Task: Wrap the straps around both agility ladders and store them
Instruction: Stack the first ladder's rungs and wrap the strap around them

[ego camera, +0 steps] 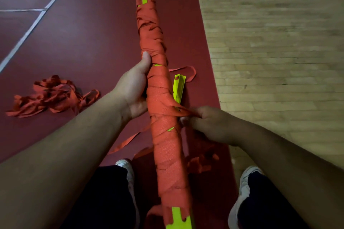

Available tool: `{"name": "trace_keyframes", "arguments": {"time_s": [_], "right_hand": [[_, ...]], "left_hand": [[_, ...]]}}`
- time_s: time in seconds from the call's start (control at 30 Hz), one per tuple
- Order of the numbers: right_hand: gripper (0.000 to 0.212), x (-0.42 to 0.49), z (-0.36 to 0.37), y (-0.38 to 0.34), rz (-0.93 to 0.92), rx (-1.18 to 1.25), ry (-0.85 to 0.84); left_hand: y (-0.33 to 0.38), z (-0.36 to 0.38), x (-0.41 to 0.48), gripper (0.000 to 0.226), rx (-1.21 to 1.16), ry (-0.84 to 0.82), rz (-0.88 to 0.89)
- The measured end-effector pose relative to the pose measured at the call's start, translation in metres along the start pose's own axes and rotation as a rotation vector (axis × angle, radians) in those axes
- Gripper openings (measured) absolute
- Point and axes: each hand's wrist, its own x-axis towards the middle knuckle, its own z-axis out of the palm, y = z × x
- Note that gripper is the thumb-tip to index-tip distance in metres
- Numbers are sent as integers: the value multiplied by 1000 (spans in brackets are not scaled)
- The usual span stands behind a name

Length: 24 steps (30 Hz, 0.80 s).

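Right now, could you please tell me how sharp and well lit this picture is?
Head view: dim, with dark corners; the wrapped ladder and left hand look sharp; the wooden floor is smeared by blur; the right hand, pinching the strap, lies in shadow; the wide lens swells the forearms.

Wrapped ladder (160, 96), near end beyond the bottom edge; second ladder (179, 89) mostly behind it.

Dark red sports floor (89, 42) across left and centre; white painted lines (28, 31) in its upper left corner, one long diagonal met by a shorter one; pale wooden strip floor (270, 46) along the right edge; straight seam between the two surfaces; light dim, far upper right corner darkest.
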Motion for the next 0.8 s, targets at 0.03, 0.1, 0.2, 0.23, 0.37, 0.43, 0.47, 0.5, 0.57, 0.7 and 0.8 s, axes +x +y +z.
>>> {"name": "trace_keyframes", "arguments": {"time_s": [0.03,0.1,0.2,0.23,0.37,0.43,0.47,0.5,0.57,0.7,0.8], "right_hand": [[23,1,3,2,25,-30,-10],[24,-1,7,4,47,-54,-39],[24,-5,7,-3,2,-14,-81],[30,-6,8,-6,-12,46,-82],[49,-4,13,-14,44,289,45],[46,-3,19,-16,11,336,23],[45,-3,22,-17,8,374,4],[49,-5,25,-18,27,397,-3],[55,-7,30,-17,81,468,2],[75,-9,42,-15,138,639,14],[67,-9,44,-18,42,525,68]], "left_hand": [[-2,-1,3,60,27,60,-6],[-6,-2,6,59,55,167,-11],[-5,-4,7,56,7,187,-20],[-3,-3,6,55,-23,162,-36],[4,0,-1,64,-166,-40,-99],[2,2,-3,77,-170,-156,-76],[1,2,-4,81,-157,-200,-59],[0,3,-4,81,-150,-241,-45],[1,5,-6,79,-166,-301,-12],[2,4,-4,83,-203,-329,41],[4,2,1,76,-166,-253,52]]}}
